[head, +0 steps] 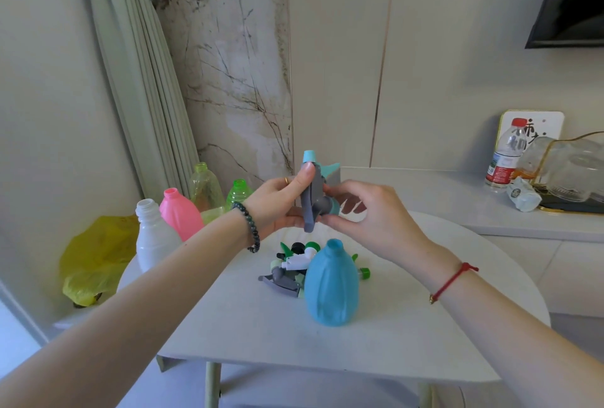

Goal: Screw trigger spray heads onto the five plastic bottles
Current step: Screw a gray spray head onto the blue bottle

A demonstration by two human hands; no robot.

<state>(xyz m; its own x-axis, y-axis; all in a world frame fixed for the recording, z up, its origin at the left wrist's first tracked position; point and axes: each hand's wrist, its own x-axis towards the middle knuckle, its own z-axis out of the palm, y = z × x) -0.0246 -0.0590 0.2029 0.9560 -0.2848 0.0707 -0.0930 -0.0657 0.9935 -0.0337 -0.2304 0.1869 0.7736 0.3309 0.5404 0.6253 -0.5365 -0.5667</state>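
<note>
Grip: left hand and right hand both clasp grey-and-teal plastic trigger spray head, held above table. Uncapped blue plastic bottle stands below, unsteadied. Risk: cross-threading or toppling it when collar meets neck.

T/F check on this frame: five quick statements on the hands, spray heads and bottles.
1. Both hands hold the grey and light-blue trigger spray head above the table. True: left hand, right hand.
2. The blue plastic bottle already has a head screwed on. False: its neck is open.
3. The pink plastic bottle stands beside the white plastic bottle. True.
4. The pile of loose spray heads lies on the floor. False: it lies on the white round table.
5. The two green translucent bottles are capped. False: both necks are open.
</note>
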